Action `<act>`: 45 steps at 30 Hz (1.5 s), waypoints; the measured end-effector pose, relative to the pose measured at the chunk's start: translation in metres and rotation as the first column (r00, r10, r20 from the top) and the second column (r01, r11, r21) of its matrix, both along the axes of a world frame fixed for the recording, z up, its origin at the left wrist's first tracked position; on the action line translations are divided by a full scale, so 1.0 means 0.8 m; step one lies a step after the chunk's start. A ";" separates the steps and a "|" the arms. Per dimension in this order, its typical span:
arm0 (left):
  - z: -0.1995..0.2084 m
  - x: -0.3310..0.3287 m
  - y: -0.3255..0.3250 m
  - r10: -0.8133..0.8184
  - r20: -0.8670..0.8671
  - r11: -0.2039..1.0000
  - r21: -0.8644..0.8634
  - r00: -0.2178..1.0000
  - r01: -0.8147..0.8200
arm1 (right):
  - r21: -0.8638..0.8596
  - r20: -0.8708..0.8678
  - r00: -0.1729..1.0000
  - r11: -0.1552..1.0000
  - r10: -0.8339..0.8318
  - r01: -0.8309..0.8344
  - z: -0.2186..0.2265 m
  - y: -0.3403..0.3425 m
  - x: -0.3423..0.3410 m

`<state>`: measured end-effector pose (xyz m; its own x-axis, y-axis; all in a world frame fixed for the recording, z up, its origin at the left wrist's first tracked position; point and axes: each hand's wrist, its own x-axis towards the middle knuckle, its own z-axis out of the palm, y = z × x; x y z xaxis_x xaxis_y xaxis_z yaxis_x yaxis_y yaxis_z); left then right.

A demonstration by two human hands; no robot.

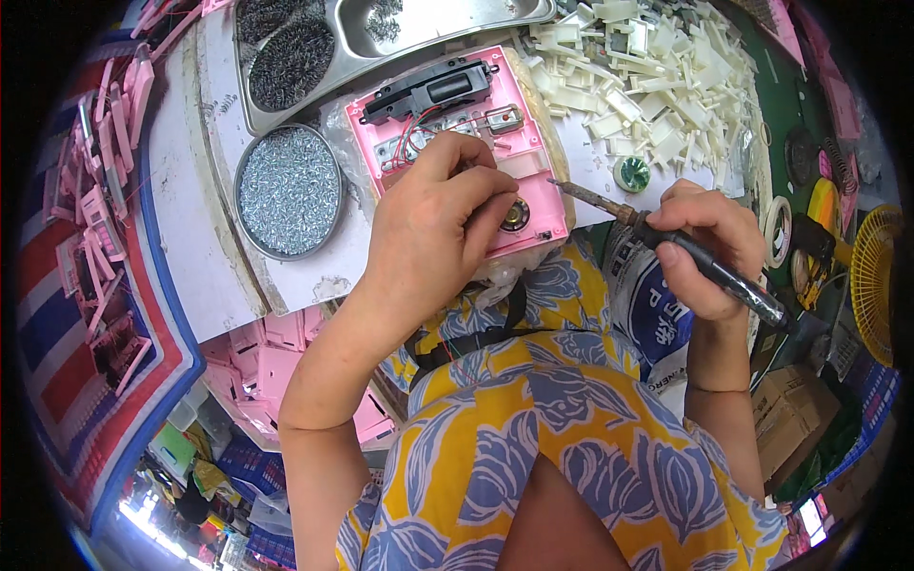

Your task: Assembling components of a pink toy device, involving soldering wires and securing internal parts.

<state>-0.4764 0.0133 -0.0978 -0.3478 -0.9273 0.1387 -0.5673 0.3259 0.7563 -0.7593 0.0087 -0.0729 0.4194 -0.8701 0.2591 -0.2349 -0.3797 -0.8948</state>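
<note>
A pink plastic casing (539, 196) lies in front of me on a wrapped pad. Inside it are a long black part (433, 90), thin red wires (411, 135), metal strips and a small round speaker-like disc (515, 216). My left hand (424, 219) rests over the casing's middle, thumb and fingertips pinched together near the disc. What they pinch is hidden. In my right hand (709, 249) is a black-handled soldering iron (602, 201), held like a pen. Its metal tip points left, beside the casing's right edge.
Left of the casing stands a round tin (239, 205) full of small screws (290, 188). A metal tray (354, 74) with dark springs is behind it. Cream plastic pieces (657, 86) are heaped at the far right, near a small green-topped spool (631, 174). A yellow basket (874, 285) stands farther right.
</note>
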 end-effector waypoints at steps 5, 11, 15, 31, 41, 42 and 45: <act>0.003 -0.004 -0.001 -0.017 0.001 1.000 0.020 1.000 0.016 | -0.008 0.006 1.000 1.000 0.006 -0.006 0.003 -0.001 0.001; 0.001 -0.005 -0.005 -0.067 0.048 0.996 -0.050 0.997 0.069 | -0.009 -0.040 0.998 0.999 0.053 -0.054 0.002 -0.003 0.003; 0.002 -0.005 -0.007 -0.083 0.078 0.994 -0.065 0.993 0.089 | -0.002 -0.102 0.991 0.996 0.086 -0.086 0.004 -0.006 0.008; 0.002 0.002 -0.016 -0.168 0.084 0.985 -0.027 0.982 0.171 | 0.017 -0.100 0.989 0.994 0.113 -0.112 0.002 -0.006 0.017; 0.004 0.010 -0.016 -0.202 0.150 0.978 -0.018 0.968 0.207 | 0.160 -0.089 0.995 0.987 0.044 -0.029 0.013 -0.003 -0.003; 0.005 0.008 -0.020 -0.220 0.146 0.974 -0.020 0.965 0.225 | 0.149 -0.023 0.999 0.988 -0.032 0.035 0.013 0.003 -0.017; 0.006 0.003 -0.023 -0.248 0.132 0.966 -0.046 0.960 0.256 | 0.230 0.060 0.888 0.872 -0.456 0.432 0.034 0.025 -0.063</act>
<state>-0.4742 -0.0049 -0.0932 -0.5871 -0.7984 0.1338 -0.5490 0.5142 0.6590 -0.8095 0.0290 -0.0459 -0.0441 -0.9960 0.0772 -0.2318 -0.0649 -0.9706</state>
